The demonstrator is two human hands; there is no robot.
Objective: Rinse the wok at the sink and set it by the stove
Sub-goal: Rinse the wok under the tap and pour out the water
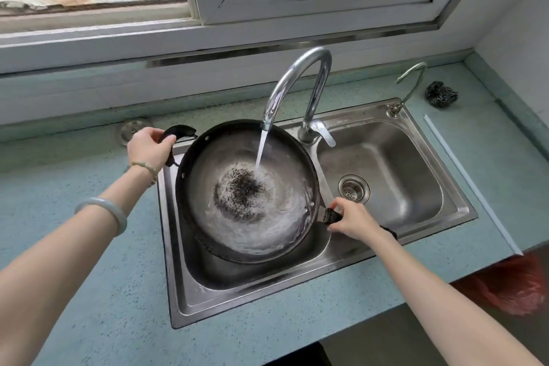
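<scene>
A large dark wok [208, 235] hangs over the left basin of the steel double sink [297, 294]. Water runs from the tall curved faucet [300, 80] into the wok and swirls around dark burnt specks at its bottom. My left hand [150, 147] grips the small loop handle at the wok's far left rim. My right hand [352, 218] grips the long black handle at its right side, over the divider between the basins.
The right basin with its drain strainer [354, 189] holds nothing. A small second tap [411, 83] and a steel-wool scrubber [441, 93] are at the back right. A teal countertop [98, 300] surrounds the sink; a red plastic bag [511, 288] lies below its right edge. A window runs behind.
</scene>
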